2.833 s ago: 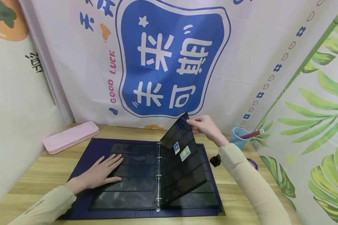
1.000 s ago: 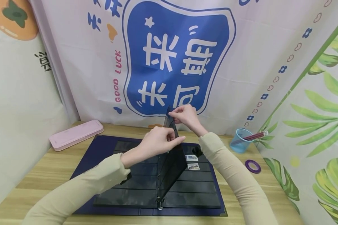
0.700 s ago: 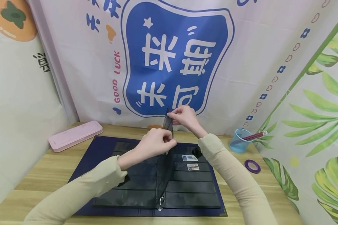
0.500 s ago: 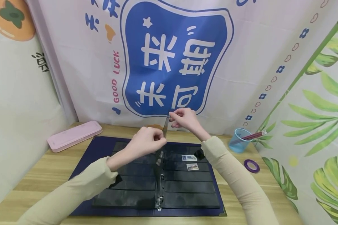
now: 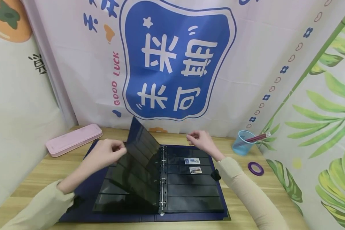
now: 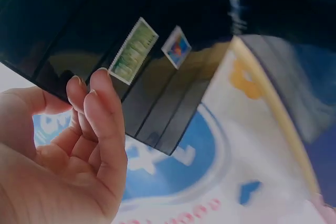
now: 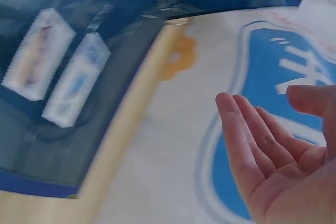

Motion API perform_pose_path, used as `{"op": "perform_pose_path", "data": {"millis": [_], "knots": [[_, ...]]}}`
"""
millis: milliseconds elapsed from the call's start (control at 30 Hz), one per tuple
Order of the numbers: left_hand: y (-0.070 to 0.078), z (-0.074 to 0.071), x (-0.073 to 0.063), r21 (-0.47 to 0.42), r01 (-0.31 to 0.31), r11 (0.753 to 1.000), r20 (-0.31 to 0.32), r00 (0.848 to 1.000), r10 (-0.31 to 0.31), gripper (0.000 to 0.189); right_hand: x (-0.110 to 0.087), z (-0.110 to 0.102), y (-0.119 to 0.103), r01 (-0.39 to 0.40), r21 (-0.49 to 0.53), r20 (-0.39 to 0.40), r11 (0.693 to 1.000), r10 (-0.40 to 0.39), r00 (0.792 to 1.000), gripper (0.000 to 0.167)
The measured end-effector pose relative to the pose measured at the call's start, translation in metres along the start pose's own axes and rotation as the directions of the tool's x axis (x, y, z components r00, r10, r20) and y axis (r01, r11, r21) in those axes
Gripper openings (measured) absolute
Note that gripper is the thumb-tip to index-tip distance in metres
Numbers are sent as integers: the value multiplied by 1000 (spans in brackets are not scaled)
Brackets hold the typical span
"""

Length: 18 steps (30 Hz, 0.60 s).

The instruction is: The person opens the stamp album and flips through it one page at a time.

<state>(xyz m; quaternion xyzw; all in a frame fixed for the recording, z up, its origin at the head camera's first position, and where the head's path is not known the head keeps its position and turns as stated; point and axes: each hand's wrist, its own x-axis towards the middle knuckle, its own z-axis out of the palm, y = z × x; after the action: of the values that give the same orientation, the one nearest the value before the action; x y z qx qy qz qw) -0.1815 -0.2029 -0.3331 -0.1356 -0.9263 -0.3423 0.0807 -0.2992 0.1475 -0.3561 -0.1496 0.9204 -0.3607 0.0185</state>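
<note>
A dark blue stamp album (image 5: 87, 191) lies spread on the table, its metal rings (image 5: 162, 171) down the middle. My left hand (image 5: 96, 161) pinches the outer edge of a black album page (image 5: 141, 156), which stands tilted over the left side. In the left wrist view this page carries a green stamp (image 6: 134, 51) and a smaller blue stamp (image 6: 177, 48). Two more stamps, a bluish one (image 5: 192, 161) and a brownish one (image 5: 195, 170), sit in the right-hand page (image 5: 194, 190). Above that page's far edge, my right hand (image 5: 202, 140) is empty, fingers loosely bent.
A pink pencil case (image 5: 74, 140) lies at the back left. To the right stand a blue cup (image 5: 242, 143) holding pencils (image 5: 257, 138) and, nearer, a purple ring-shaped object (image 5: 256, 168). A printed cloth (image 5: 178, 60) hangs behind the table.
The page has swung from right to left over the rings, passing from my right hand to my left. My right hand has let go, and two stamps on the right-hand page are now uncovered.
</note>
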Motion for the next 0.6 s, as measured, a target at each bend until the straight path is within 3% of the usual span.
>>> {"op": "perform_pose_path", "data": {"millis": [200, 400, 600], "knots": [[-41, -5, -23, -16, 76, 997, 68, 995, -75, 27, -13, 12, 43, -51, -36, -4, 998, 51, 999, 33], [-77, 3, -38, 0, 163, 987, 181, 970, -160, 30, -20, 21, 80, 99, -95, 9, 991, -98, 995, 30], [-103, 17, -46, 60, 221, 973, 213, 950, -229, 34, -24, 27, 102, 161, -123, 77, 979, -153, 985, 37]]}}
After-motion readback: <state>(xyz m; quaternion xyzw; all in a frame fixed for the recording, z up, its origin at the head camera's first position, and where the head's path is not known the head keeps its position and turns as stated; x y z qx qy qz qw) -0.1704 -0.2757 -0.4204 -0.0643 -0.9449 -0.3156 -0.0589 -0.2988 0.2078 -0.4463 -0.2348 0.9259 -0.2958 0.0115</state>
